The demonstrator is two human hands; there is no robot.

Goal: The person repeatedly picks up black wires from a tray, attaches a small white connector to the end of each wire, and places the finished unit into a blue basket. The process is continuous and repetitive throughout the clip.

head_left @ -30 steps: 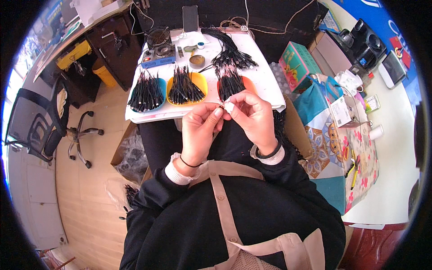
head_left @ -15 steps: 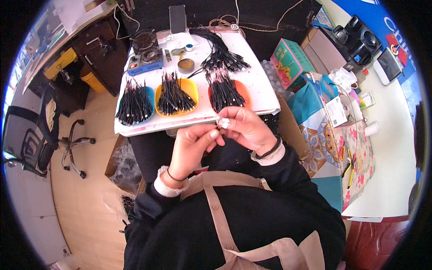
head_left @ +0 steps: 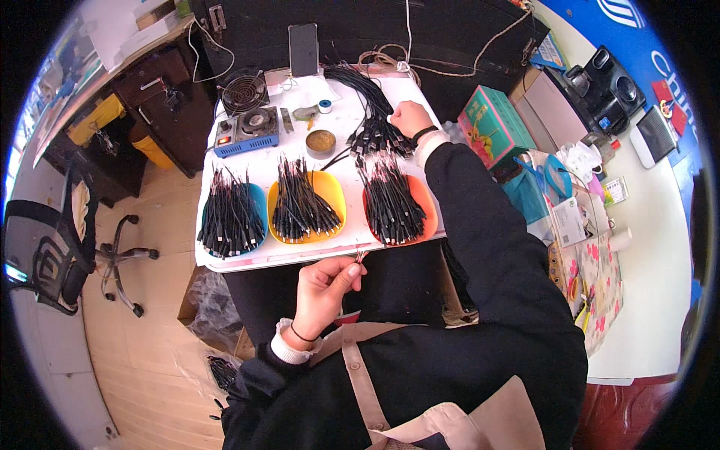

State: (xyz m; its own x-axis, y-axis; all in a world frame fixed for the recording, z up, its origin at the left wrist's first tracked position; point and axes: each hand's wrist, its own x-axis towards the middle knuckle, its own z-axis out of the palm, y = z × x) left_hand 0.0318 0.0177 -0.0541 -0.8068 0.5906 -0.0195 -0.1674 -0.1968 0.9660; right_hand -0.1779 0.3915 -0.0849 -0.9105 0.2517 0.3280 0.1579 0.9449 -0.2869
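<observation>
left hand (head_left: 330,289): thumb and finger pinch thin wires (head_left: 361,257), near side of table (head_left: 259,169) | right hand (head_left: 412,118): curled by far black cables (head_left: 375,133), cannot tell how tight or if it has any | risk: tangles could drag more cables; a loose pinch could drop wires

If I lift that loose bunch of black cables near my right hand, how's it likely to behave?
The black cables would probably flop, since their thin lengths lie in curves. They might tangle, as many lie bunched together. Their thicker connectors may make those ends sag first.
</observation>
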